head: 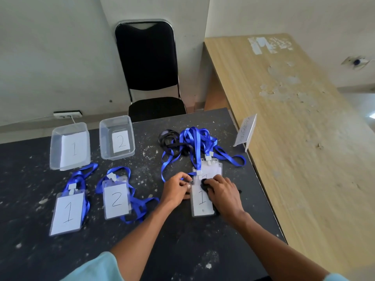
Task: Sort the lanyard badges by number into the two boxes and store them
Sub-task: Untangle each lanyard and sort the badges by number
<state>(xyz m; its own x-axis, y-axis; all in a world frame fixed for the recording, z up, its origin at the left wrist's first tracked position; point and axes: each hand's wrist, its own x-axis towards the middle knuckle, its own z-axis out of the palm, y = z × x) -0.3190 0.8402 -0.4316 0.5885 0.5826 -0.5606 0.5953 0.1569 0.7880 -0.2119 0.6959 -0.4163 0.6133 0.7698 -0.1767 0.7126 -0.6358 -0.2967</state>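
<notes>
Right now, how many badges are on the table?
4: left 1 badge, 2 badge beside it, right 1 badge under left hand and right hand, a partly covered badge behind it. Lanyards may hide more.

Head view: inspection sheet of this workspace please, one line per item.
Surface: dark table, speckled with pale marks.
Job's things: box 1 and box 2 at the back, no badges inside; left badge 1 and badge 2 lie in front of them; right badge 1 under the hands, another badge behind it, number half hidden; blue lanyards tangled behind.
Clutter: black straps heaped by the tangle; sign stand at the right edge.
Grippers: left hand pinches right badge 1's top corner; right hand grips a black lanyard on it.
Cables: white cord at power strip.
Surroundings: black chair, wooden counter.
</notes>
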